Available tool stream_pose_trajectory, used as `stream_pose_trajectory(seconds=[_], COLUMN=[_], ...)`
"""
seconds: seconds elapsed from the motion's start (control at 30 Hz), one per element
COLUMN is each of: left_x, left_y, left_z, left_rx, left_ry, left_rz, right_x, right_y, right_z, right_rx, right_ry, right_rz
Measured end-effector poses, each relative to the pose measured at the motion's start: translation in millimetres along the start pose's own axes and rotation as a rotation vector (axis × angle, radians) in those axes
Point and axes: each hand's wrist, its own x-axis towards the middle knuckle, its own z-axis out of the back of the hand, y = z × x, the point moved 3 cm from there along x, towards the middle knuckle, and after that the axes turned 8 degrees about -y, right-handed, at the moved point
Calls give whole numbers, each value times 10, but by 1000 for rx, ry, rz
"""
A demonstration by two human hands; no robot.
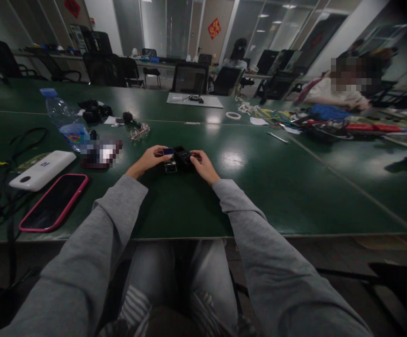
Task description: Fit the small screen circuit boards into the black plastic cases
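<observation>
Above the green table, my left hand (150, 158) has its fingers closed on a small device with a bluish screen (167, 151). Just below that screen is another small shiny piece (170, 166); I cannot tell whether it is part of the same device. My right hand (204, 165) grips the right side of a flat black case (183, 158) with faint pale marks on its face. The case and the small device are side by side, very close together. My fingertips partly cover both.
To the left are a water bottle (68, 121), a white power bank (44, 171), a pink-cased phone (55, 202) and eyeglasses (140, 132). Tangled cables (294, 117), a white ring (233, 115) and a wrench (277, 137) lie rightward. A person (337, 91) sits at the far right.
</observation>
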Motion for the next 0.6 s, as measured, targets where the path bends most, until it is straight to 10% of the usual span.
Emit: stream_pose_trajectory(seconds=[0.17, 0.6], left_x=[-61, -76], left_y=[-124, -128], left_z=[58, 65], left_rx=[-1, 15], left_ry=[189, 134], left_rz=[45, 43], right_x=[6, -10], right_y=[-18, 11], right_z=[3, 1], right_rx=[2, -3], right_ry=[0, 2], right_rz=[-2, 31])
